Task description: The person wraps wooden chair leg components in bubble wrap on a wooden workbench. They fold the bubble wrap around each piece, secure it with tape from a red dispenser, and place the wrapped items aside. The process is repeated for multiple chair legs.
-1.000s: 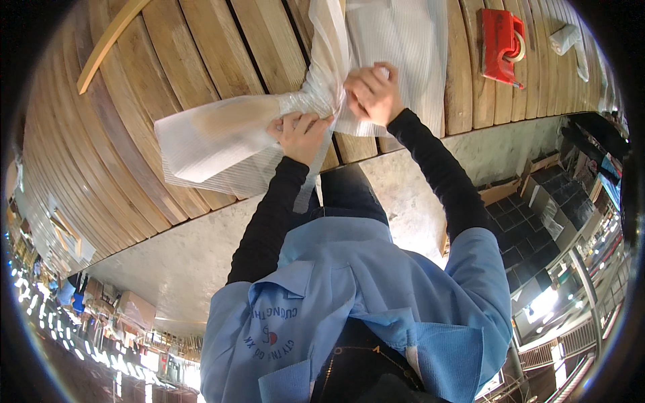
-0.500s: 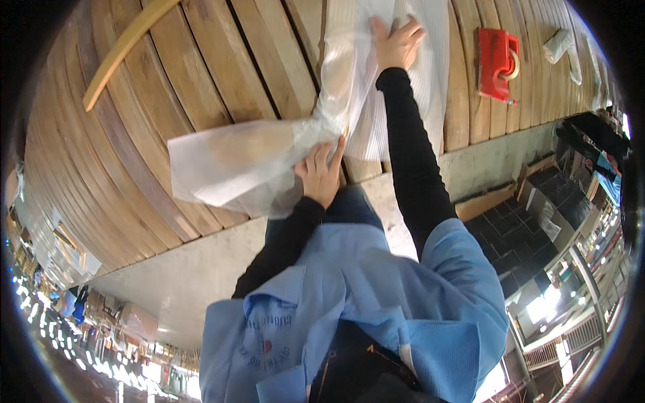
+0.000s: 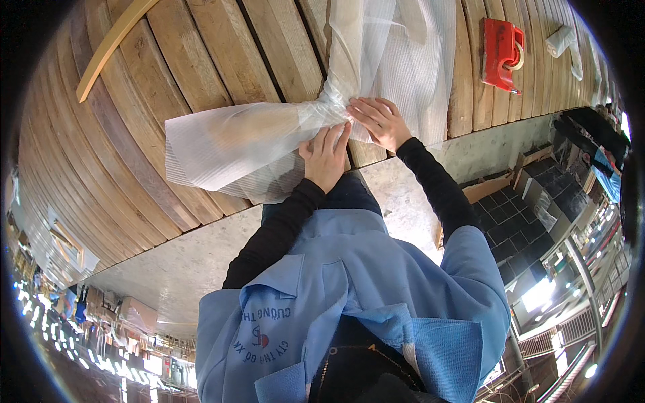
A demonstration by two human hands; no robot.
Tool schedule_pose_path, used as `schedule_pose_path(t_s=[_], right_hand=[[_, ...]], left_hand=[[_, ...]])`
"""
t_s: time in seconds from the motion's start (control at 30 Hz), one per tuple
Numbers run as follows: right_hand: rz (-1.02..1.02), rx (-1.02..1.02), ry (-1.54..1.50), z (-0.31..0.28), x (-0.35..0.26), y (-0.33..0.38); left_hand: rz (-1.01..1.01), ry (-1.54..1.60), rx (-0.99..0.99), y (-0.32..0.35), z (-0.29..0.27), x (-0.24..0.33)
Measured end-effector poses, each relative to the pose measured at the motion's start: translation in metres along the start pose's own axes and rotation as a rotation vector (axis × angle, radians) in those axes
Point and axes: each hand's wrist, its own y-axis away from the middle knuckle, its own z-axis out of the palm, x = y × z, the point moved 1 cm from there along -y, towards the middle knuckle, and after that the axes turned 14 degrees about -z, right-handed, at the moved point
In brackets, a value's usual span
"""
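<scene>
Rests the left grip [image 3: 325, 158] on the near side of the white wrapping [image 3: 228, 138], just below its bend, with fingers extended, slightly spread and pressing rather than clasping. Lays the right grip [image 3: 383, 125] close beside, with fingers together and half bent, tips on the bend; cannot tell whether pinching a fold or only pressing down. Brings fingertips of both almost together there.

Has the wrapping near the front edge of a slatted wooden tabletop [image 3: 245, 60], running leftward from the bend as a broad flap and away from the body as a second length. Glimpses a tan shape through the flap, too veiled to name. Has gathered, shiny film [image 3: 314, 112] around the bend and a ribbed translucent sheet [image 3: 423, 74] spread to its right.

Has a red tape dispenser [image 3: 496, 57] farther right, well apart from both grips, and a small white roll [image 3: 560, 41] beyond that. Has a curved wooden strip [image 3: 114, 48] at upper left. Wears a light blue jacket [image 3: 376, 269] over black sleeves [image 3: 275, 232].
</scene>
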Motion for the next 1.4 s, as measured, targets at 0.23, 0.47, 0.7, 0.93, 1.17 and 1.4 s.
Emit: schedule_pose_path(t_s=[0.23,0.47,0.7,0.93,1.17,1.4], right_hand=[[-0.033,0.173,0.097,-0.012,0.011,-0.019],[-0.163,0.388,0.034,-0.026,0.060,-0.384],[-0.048,-0.031,0.327,0.052,0.100,-0.597],[-0.330,0.116,0.347,-0.019,0.092,-0.551],[0.149,0.827,-0.460,-0.232,0.017,-0.386],[0.944,0.901,-0.889,-0.129,-0.001,-0.186]], left_hand=[[0.064,-0.236,-0.254,0.004,-0.014,0.016],[0.102,-0.228,-0.349,-0.010,-0.035,0.020],[0.323,-0.670,-0.032,0.036,0.063,0.026],[0.208,-0.240,-0.413,-0.007,-0.030,0.009],[0.273,-0.399,-0.272,-0.001,-0.021,0.004],[0.274,-0.406,-0.248,0.008,-0.011,0.001]])
